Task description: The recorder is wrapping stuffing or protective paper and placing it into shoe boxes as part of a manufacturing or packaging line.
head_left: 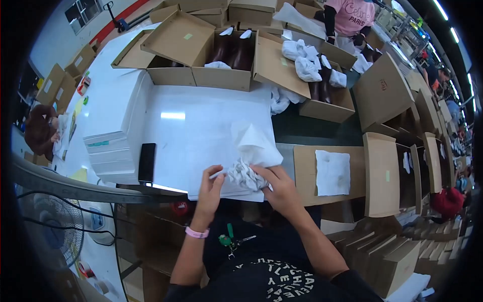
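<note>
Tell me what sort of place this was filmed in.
Probably the packing area of a footwear factory or warehouse: dark brown boots sit in open cardboard boxes, and the left hand and right hand hold crumpled white paper.

The white surface (201,121) lies open beyond the crumpled paper (245,176), with stacked paper (118,146) left and cartons (221,78) ahead

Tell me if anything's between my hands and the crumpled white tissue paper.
Nothing visible is. The right hand is directly on the crumpled white tissue paper. The left hand pinches a thin white piece at its left; whether that belongs to it is unclear. The black smartphone lies farther left.
</note>
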`<state>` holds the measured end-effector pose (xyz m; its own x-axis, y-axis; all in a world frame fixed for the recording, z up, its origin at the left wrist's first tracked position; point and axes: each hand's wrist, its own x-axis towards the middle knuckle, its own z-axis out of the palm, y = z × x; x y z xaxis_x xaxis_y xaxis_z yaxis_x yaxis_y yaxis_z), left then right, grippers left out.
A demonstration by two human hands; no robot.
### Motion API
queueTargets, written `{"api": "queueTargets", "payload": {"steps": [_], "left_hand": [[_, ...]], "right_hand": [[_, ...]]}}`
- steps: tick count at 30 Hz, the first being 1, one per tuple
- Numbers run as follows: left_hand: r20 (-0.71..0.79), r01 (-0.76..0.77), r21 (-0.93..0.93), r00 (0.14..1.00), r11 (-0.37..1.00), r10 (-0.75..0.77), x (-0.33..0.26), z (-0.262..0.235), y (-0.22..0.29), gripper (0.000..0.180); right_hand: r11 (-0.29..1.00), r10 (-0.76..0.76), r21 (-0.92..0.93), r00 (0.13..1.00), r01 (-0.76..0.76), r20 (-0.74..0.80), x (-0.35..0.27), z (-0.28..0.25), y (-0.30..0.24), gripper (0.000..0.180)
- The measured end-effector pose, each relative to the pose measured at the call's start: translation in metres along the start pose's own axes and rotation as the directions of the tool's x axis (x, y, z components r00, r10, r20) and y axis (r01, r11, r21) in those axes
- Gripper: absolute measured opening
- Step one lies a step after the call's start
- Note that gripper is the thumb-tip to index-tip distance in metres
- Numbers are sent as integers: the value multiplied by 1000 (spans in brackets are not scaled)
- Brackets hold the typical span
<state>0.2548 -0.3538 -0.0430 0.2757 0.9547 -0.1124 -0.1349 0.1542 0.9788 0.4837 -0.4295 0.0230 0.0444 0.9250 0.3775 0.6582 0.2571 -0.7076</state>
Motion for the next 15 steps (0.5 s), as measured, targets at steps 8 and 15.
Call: {"api": "queueTargets", "payload": {"steps": [8, 15], "left_hand": [[307, -347, 750, 937, 563, 169, 9, -110, -18, 29], [527, -601, 646, 797, 471, 295, 18, -92, -11, 11]], "right_hand": [[982, -174, 85, 984, 170, 36, 26, 83, 39, 45], [983, -186, -3, 980, 186, -69, 25, 89, 40, 54]]}}
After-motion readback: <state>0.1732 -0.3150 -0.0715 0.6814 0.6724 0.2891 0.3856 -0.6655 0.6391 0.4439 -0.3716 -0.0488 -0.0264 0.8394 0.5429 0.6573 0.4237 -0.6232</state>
